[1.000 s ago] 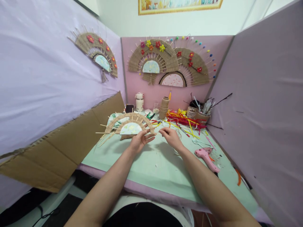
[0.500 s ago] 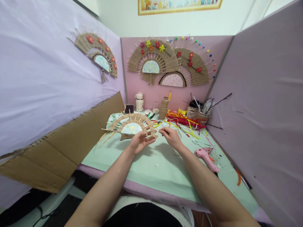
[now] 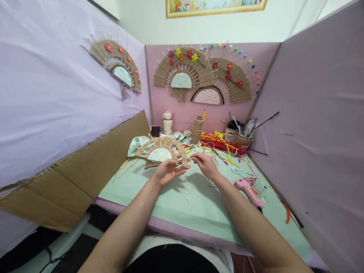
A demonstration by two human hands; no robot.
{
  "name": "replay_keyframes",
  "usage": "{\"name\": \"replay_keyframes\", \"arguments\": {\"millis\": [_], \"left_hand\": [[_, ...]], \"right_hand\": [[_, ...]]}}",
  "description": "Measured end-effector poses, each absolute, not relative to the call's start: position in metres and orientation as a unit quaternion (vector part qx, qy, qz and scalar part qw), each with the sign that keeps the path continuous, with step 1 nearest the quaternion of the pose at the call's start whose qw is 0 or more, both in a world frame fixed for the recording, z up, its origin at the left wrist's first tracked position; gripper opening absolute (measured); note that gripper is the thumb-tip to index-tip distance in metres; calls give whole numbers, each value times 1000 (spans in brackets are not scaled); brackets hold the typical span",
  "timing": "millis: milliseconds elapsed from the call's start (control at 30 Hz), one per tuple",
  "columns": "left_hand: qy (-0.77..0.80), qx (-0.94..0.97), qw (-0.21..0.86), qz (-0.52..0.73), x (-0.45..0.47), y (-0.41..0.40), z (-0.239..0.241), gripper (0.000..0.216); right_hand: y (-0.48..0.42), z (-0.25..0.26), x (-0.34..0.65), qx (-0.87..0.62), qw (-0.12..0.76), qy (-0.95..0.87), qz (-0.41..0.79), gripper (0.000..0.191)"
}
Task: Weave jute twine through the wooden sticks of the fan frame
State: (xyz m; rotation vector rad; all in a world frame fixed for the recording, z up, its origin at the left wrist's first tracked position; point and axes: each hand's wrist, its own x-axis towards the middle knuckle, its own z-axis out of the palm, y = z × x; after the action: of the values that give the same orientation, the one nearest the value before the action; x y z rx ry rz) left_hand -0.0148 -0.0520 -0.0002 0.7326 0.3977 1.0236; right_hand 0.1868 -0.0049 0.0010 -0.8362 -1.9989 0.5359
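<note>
A half-woven fan of twine and wooden sticks (image 3: 159, 148) with a pale flowered half-disc at its middle is held tilted above the green table mat (image 3: 184, 197). My left hand (image 3: 167, 171) grips the fan's lower right edge, fingers curled under it. My right hand (image 3: 205, 163) sits just to the right, fingertips pinched on a thin twine strand or stick at the fan's end; I cannot make out which.
A pink glue gun (image 3: 248, 190) lies on the mat at the right. Red and yellow pipe cleaners (image 3: 220, 146), a twine spool (image 3: 196, 129) and tool cups (image 3: 237, 134) crowd the back. Finished fans (image 3: 182, 72) hang on the walls. Cardboard (image 3: 82, 167) leans at the left.
The fan has turned and risen, its left sticks lifting off the mat and swinging towards me. Both hands stay at its right end.
</note>
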Motion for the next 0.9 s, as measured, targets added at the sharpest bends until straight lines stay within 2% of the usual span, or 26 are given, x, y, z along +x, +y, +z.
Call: {"name": "replay_keyframes", "arguments": {"millis": [200,567,700,900], "left_hand": [[190,340,805,448,-17,-49,-3,48],[217,343,829,385,-19,-50,-7,37],[215,348,840,356,-19,-51,-5,33],[220,365,840,336,-20,-54,-1,31]], "right_hand": [[-6,6,191,-322,450,-822,133,22],[-8,16,200,-345,493,-791,113,22],[-5,15,199,-344,497,-784,143,22],[-1,10,196,-372,480,-748,268,20]]}}
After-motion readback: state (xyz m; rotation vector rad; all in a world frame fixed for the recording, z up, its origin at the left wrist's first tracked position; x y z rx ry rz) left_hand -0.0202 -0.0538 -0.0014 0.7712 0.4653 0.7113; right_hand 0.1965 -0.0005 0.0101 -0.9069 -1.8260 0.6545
